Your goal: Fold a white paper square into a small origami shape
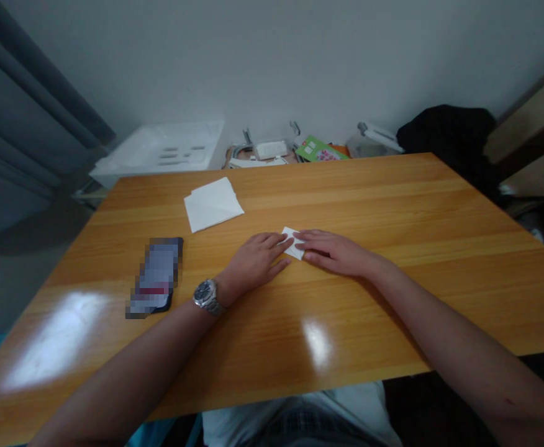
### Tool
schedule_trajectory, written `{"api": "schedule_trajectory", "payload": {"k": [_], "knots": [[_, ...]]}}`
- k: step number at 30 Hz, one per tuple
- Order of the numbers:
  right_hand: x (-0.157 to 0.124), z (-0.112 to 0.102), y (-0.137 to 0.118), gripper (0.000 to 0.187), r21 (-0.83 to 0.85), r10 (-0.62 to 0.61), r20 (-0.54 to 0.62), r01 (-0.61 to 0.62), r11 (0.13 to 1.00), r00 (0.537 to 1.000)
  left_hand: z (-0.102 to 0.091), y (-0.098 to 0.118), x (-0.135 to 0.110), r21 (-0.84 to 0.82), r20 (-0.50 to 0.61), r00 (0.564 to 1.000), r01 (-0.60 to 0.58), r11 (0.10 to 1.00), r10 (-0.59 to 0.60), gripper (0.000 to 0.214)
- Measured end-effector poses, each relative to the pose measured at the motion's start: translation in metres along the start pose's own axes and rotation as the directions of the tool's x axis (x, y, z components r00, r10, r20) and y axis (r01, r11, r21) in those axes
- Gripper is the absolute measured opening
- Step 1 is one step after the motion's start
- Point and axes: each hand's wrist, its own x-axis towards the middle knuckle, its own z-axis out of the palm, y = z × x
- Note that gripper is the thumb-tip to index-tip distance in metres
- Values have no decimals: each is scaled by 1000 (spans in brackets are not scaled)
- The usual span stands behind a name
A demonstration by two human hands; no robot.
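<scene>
Obs.: a small folded white paper (pixel 293 243) is seen lying flat on the wooden table (pixel 393 205), near its middle, directly ahead of the person.

Left hand (pixel 256 261): laid palm down, fingers stretched out, fingertips resting on the paper's left edge. Nothing is gripped. A metal wristwatch (pixel 207 296) is worn on this wrist.

Right hand (pixel 335 251): also flat and unclenched, fingertips laid over the paper's right part, so much of the sheet is covered. The two hands nearly meet above it.

Handling, judged: the paper is taken to be very light, thin and limp, easily creased or torn, and likely to slide on the glossy tabletop unless pinned. It is best taken by pinching a free corner or edge at the far side, where white shows between the fingers.

Nearby: a larger folded white sheet (pixel 213 203) lies well apart toward the far left; a dark phone (pixel 157 276) lies left of the left wrist.
</scene>
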Motion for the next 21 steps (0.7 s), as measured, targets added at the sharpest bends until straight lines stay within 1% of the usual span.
{"api": "schedule_trajectory", "payload": {"k": [7, 12, 18, 21], "knots": [[-1, -2, 2, 41, 37, -30, 9, 30, 999, 1000, 0, 1, 0, 6, -1, 1000, 7, 1000, -7, 51], [-3, 0, 3, 46, -41, -41, 15, 42, 998, 999, 0, -1, -1, -29, -10, 1000, 3, 1000, -4, 51], [-3, 1, 3, 45, -66, -28, -4, 28, 997, 1000, 0, -1, -2, -30, -43, 999, 0, 1000, -1, 47], [-2, 0, 3, 42, -62, 3, -10, -4, 998, 1000, 1, 0, -2, -37, -32, 999, 1, 999, -2, 50]]}}
